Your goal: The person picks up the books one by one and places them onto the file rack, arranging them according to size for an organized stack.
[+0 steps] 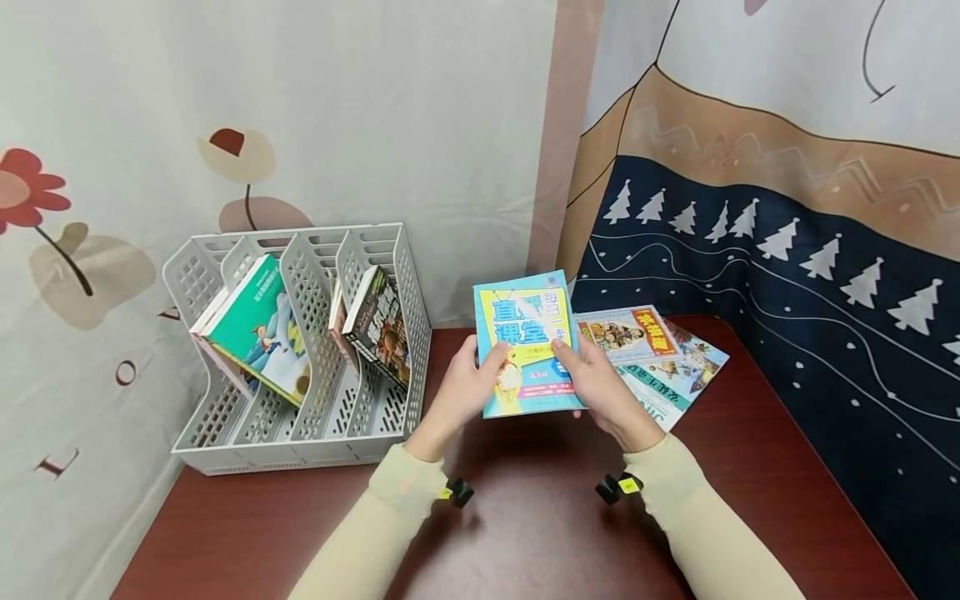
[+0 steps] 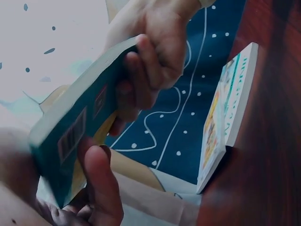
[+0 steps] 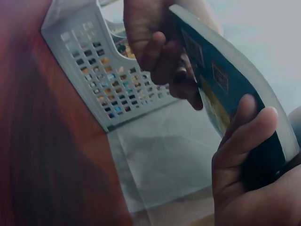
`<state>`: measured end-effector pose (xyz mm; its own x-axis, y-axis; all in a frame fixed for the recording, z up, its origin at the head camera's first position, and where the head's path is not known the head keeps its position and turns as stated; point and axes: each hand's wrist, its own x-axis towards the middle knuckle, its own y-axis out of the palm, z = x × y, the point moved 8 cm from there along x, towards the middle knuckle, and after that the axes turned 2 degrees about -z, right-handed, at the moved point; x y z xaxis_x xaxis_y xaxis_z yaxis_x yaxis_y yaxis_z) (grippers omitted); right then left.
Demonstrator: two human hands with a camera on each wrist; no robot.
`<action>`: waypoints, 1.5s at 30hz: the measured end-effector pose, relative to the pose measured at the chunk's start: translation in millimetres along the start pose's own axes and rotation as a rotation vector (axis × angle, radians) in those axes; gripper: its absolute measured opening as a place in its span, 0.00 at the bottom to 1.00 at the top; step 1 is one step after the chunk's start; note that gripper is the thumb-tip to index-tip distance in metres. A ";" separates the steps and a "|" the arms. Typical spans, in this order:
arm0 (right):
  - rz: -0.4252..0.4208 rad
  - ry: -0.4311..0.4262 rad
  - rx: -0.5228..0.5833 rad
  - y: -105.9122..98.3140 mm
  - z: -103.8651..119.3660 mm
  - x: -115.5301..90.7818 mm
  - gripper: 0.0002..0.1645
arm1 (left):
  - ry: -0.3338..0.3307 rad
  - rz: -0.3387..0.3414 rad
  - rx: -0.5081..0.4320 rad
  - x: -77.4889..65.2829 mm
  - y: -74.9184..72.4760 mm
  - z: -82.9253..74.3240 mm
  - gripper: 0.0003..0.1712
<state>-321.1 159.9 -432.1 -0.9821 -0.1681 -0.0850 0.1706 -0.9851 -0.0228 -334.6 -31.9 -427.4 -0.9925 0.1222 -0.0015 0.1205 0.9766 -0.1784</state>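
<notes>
A light-blue paperback book (image 1: 528, 387) with a yellow panel on its cover is held up over the table by both hands. My left hand (image 1: 468, 379) grips its left edge, thumb on the front cover. On the opposite edge, my right hand (image 1: 600, 383) holds it the same way. From below, the left wrist view shows the book's dark back cover (image 2: 101, 101) with a barcode, and fingers curled under it. The right wrist view has the page edges (image 3: 249, 70) bending slightly between the hands.
At the left stands a grey slotted book rack (image 1: 300, 454). It holds a green book (image 1: 262, 325) and a dark book (image 1: 382, 325), both leaning. Behind my right hand, a comic-style book (image 1: 630, 333) overlaps a green-and-white book (image 1: 690, 375) on the dark red table (image 1: 525, 517). Patterned curtains hang behind.
</notes>
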 end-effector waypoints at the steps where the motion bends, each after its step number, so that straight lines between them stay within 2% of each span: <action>1: 0.007 0.002 0.000 -1.4 0.7 -0.2 0.34 | -0.004 0.005 -0.002 1.1 -1.3 -0.3 0.26; 5: 0.046 0.004 -0.013 -3.9 2.2 -0.3 0.37 | -0.014 -0.009 -0.045 5.7 -13.4 -3.8 0.32; 9: 0.106 -0.030 -0.024 -0.1 3.4 0.0 0.36 | 0.014 -0.053 -0.057 8.6 -30.8 -8.3 0.41; 12: 0.140 -0.050 -0.024 3.8 2.6 0.0 0.36 | 0.032 -0.057 -0.087 8.4 -38.5 -12.1 0.44; 18: 0.208 -0.043 -0.028 11.4 -2.4 -2.8 0.38 | 0.026 -0.028 -0.160 8.4 -39.0 -13.7 0.43; 22: 0.278 -0.058 -0.041 19.3 -2.2 -5.4 0.37 | -0.005 -0.034 -0.214 8.1 -37.6 -9.8 0.43; 27: 0.322 -0.085 -0.079 24.4 -0.3 -7.2 0.37 | -0.044 -0.009 -0.286 6.4 -35.2 -5.7 0.38; 32: 0.347 -0.099 -0.081 25.8 1.6 -8.5 0.36 | -0.048 0.042 -0.335 3.8 -32.4 -6.7 0.33; 37: 0.368 -0.089 -0.084 27.7 -0.2 -8.3 0.36 | -0.052 0.021 -0.320 2.0 -34.7 -8.3 0.28; 45: 0.344 0.001 -0.134 28.5 -12.0 -3.8 0.36 | -0.033 -0.023 -0.243 -1.6 -41.7 -13.5 0.25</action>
<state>-311.5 132.9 -444.3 -0.8655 -0.4883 -0.1115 0.4997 -0.8574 -0.1233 -337.7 -70.4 -406.6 -0.9947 0.0971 -0.0329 0.0949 0.9935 0.0636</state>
